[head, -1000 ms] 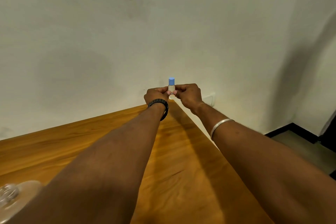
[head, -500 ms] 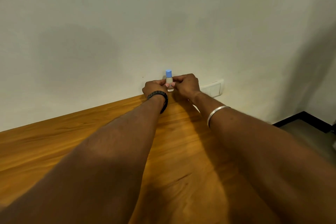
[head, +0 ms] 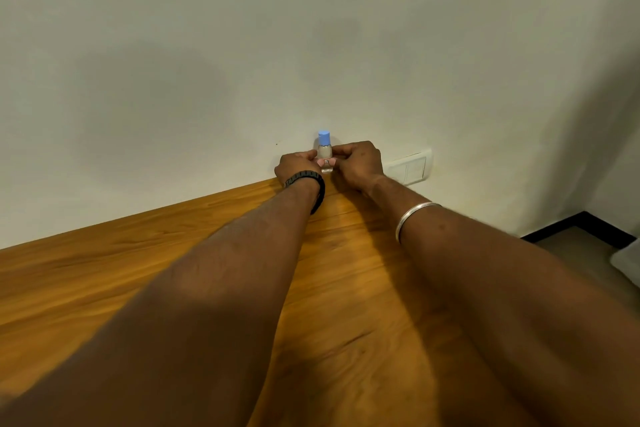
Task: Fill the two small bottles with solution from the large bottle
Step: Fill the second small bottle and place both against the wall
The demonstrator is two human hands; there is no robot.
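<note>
Both hands are out at arm's length by the wall: left hand and right hand pinch one small bottle between fingertips, blue cap on, upright over the table's far edge, I'd guess to steady it. Versus a second ago, the bottle sits lower, closer to the wall.

small bottle label too small to read, no other text

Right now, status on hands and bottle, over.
Left hand and right hand both pinching small bottle. Blue cap on, bottle upright near wall. Nothing in the way.
</note>
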